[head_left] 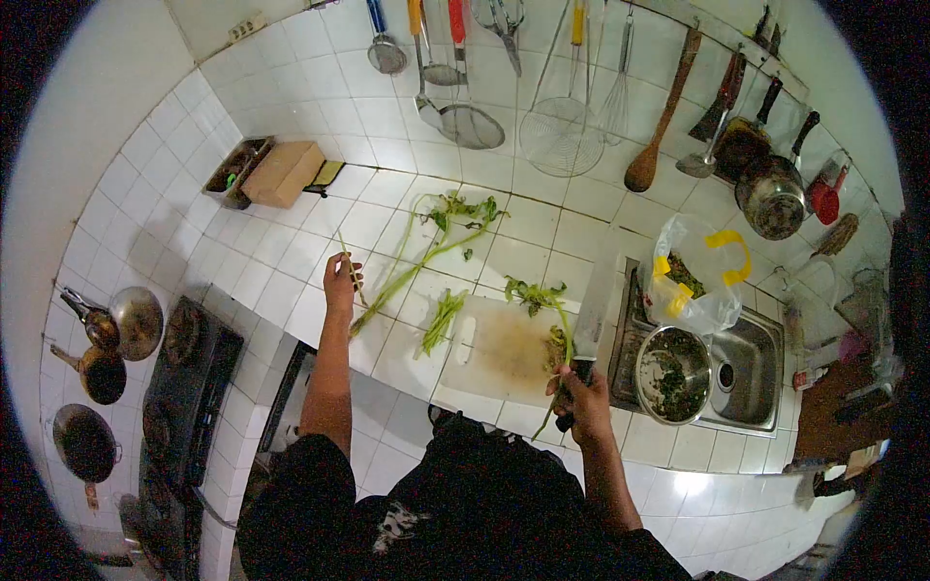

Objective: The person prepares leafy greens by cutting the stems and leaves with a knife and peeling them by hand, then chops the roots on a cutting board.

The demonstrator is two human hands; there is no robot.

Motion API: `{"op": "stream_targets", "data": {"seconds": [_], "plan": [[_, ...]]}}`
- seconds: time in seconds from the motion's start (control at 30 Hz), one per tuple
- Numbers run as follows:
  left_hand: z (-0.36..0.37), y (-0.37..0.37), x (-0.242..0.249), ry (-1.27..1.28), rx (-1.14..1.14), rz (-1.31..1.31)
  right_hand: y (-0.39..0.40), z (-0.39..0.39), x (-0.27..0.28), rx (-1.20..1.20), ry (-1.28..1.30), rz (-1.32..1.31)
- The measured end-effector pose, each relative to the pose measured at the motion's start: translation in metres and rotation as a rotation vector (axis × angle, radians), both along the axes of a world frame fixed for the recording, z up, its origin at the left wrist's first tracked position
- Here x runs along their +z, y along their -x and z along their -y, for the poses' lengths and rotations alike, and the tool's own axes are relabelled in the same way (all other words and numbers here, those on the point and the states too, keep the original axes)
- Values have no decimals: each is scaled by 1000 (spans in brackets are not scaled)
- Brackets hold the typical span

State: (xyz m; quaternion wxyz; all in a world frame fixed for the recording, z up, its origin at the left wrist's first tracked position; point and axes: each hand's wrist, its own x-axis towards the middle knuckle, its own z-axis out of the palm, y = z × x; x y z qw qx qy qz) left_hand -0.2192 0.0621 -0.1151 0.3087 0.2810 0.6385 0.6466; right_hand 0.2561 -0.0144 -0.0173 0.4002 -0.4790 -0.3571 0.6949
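Note:
My left hand (339, 282) is over the tiled counter at the left, fingers closed on a thin green stalk (350, 254). Just right of it lie long leafy green stems (426, 257), their wilted leaves toward the wall. My right hand (584, 405) grips the black handle of a large knife (597, 305), its wide blade pointing away from me. Beside the knife, a leafy stalk (565, 334) runs along the right edge of the white cutting board (492, 376) and passes by my right fingers. A small bunch of cut stems (444, 321) rests left of the board.
A steel bowl of chopped greens (672, 376) stands by the sink (760, 373), with a plastic bag (696, 276) behind it. A cardboard box (283, 174) is at the back left. A stove (184, 426) stands left; strainers and a wooden spoon (664, 116) hang on the wall.

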Motion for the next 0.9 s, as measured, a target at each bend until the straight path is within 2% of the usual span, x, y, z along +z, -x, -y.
{"op": "stream_targets", "data": {"seconds": [0.13, 0.2, 0.23, 0.27, 0.33, 0.43, 0.53, 0.73, 0.83, 0.9], "plan": [[1, -14, -11, 41, 19, 76, 1, 4, 3, 6, 39, -22], [4, -17, -31, 82, -113, 174, 0, 5, 6, 11, 33, -18], [10, -31, -33, 4, -162, 176, -1, 5, 7, 18, 26, -15], [11, -44, -33, 72, -121, 123, -2, 6, 7, 14, 26, -14], [18, -68, -32, 107, -200, 170, -5, 7, 7, 8, 27, -13], [22, -110, -30, 216, -255, 10, -9, 10, 3, -56, 11, -26], [24, -137, -31, 196, -359, -7, -13, 12, 6, -60, 22, -19], [16, -156, -34, 313, -305, 25, -20, 16, 2, -115, -21, -73], [15, -146, -43, 203, -280, -68, -30, 17, 4, -47, 14, -64], [17, -146, -34, 250, -297, -78, -31, 18, 3, -70, -3, -73]]}}
